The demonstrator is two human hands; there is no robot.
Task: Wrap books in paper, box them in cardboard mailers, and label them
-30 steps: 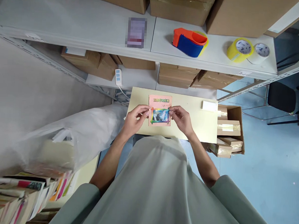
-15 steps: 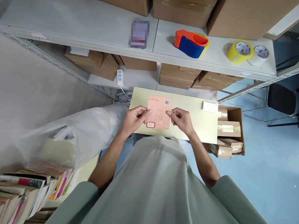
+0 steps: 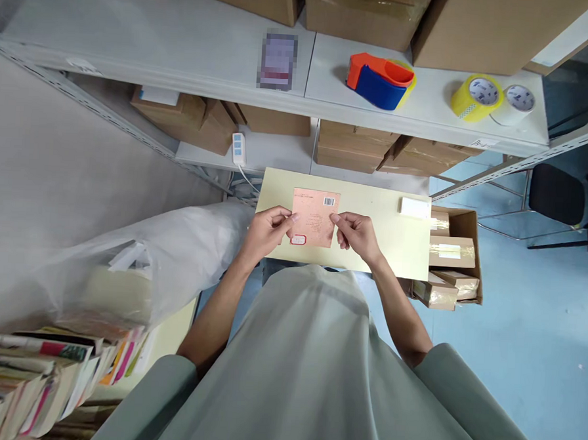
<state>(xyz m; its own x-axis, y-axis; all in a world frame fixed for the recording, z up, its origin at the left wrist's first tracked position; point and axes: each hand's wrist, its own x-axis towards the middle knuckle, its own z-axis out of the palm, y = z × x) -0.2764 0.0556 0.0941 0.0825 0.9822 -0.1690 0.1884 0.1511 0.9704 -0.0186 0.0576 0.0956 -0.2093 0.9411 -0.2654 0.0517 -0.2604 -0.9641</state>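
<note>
A thin pink book (image 3: 315, 211) with a barcode and a red-framed label is held over the pale yellow table (image 3: 386, 244). My left hand (image 3: 268, 232) grips its left edge, thumb on the near face and fingers behind. On the opposite edge, my right hand (image 3: 357, 235) pinches the book between thumb and curled fingers. The fingers behind the cover are partly hidden. A small white box (image 3: 415, 207) lies on the table to the right of the book.
The shelf (image 3: 185, 37) above carries cardboard boxes, an orange-and-blue tape dispenser (image 3: 380, 81) and tape rolls (image 3: 478, 97). An open carton of parcels (image 3: 453, 251) stands at right. Stacked books (image 3: 34, 377) and a plastic bag (image 3: 173, 260) are at left; a power strip (image 3: 238, 149) lies behind.
The pink book has tilted slightly, its lower edge now appearing higher. Both hands keep their hold on its sides. The view has shifted a little.
</note>
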